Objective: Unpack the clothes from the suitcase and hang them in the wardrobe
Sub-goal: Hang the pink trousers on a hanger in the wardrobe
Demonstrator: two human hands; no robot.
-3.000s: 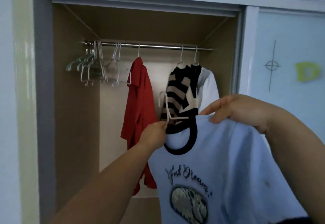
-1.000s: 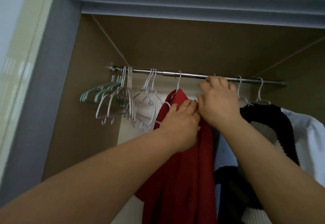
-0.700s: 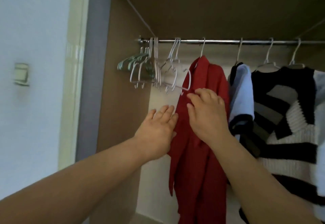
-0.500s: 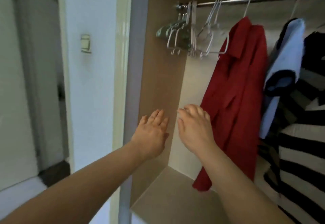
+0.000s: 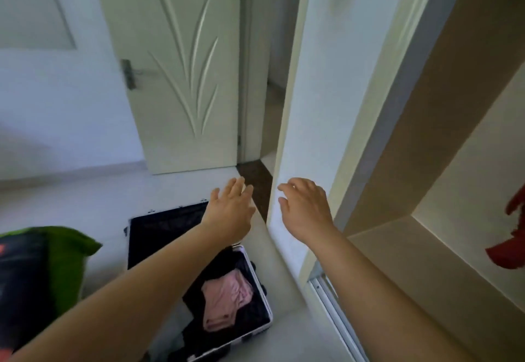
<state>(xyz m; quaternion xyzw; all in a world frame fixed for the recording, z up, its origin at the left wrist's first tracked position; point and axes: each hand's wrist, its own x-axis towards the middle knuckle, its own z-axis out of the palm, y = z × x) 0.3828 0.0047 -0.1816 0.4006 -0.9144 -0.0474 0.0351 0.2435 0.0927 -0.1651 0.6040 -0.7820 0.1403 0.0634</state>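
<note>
Both hands, the left hand [image 5: 231, 214] and right hand [image 5: 305, 209], hang spread and empty above the floor. The open suitcase [image 5: 257, 285] lies below them, a soft, crumpled pink garment [image 5: 225, 300] resting on dark clothing inside its rigid, metal-edged shell. The best next move is probably to gather the pink piece by its shoulders, so it lifts without dragging the clothes beneath. A red garment [image 5: 511, 251] hangs in the wardrobe [image 5: 426, 163] at the right.

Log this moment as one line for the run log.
phase: turned to suitcase | left hand: empty, open | right hand: empty, open | pink garment: in suitcase
</note>
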